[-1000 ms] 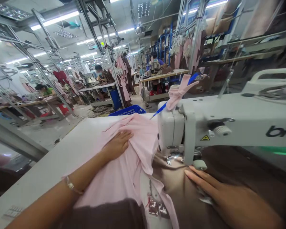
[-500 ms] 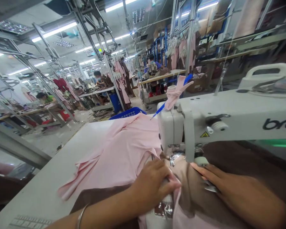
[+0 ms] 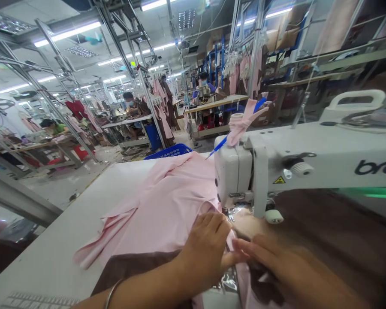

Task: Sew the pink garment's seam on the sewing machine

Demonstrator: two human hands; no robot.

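Pink fabric [image 3: 167, 206] covers a white worktable [image 3: 67, 240], seemingly a factory.

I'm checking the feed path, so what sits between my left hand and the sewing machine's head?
In the head view, only a raised fold of pink fabric separates the left hand from the sewing machine head.

Sewing machine [image 3: 309, 159], right of frame: arm cut off by the right edge, brand lettering ends at "bro". Needle area hidden behind the machine head and the left hand [image 3: 206, 251]. Right hand [image 3: 286, 268], lower right: blurred, wrist runs off the bottom edge. Pink fabric [image 3: 167, 206] edge hidden under both hands; whether fingers pinch it cannot be told. Brown fabric [image 3: 324, 231] fades into dark blur at lower right. Workers in the upper left background too small to make out.
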